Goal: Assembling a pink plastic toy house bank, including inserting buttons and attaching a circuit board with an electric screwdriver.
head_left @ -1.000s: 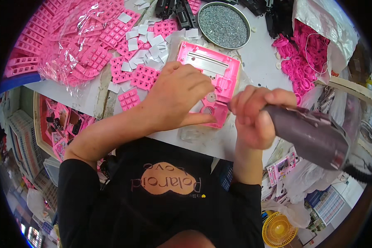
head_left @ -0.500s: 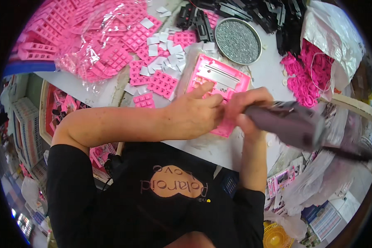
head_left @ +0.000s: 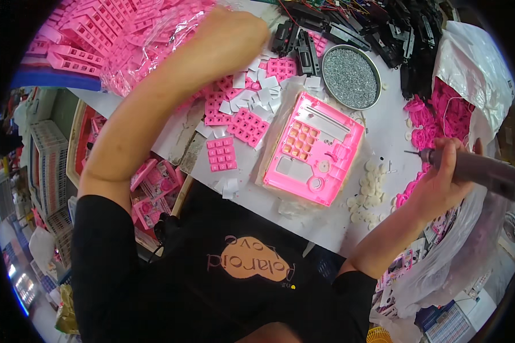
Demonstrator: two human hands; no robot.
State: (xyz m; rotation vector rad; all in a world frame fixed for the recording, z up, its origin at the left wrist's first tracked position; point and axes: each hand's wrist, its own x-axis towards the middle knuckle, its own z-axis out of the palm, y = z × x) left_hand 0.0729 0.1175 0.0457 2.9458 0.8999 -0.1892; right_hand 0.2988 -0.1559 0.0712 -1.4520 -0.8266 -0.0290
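Observation:
My left hand is over the far left of the table, above white paper squares and pink button pads. Its fingers point away and are hidden behind the back of the hand. At the right, my right hand grips a dark electric screwdriver, its thin bit pointing left. Between the hands lies a pink plastic casing, inner side up, on a pad wrapped in clear plastic. A block of tan buttons sits in its grid. Neither hand touches the casing.
Behind the casing stands a round metal tin of small screws. Black plastic parts crowd the far right, beside a silver bag with pink coils. White discs lie right of the casing. Pink parts fill the far left.
My left hand has left the casing and moved far left, over the papers and pads. My right hand has drawn the screwdriver rightward, away from the casing. The view has shifted slightly.

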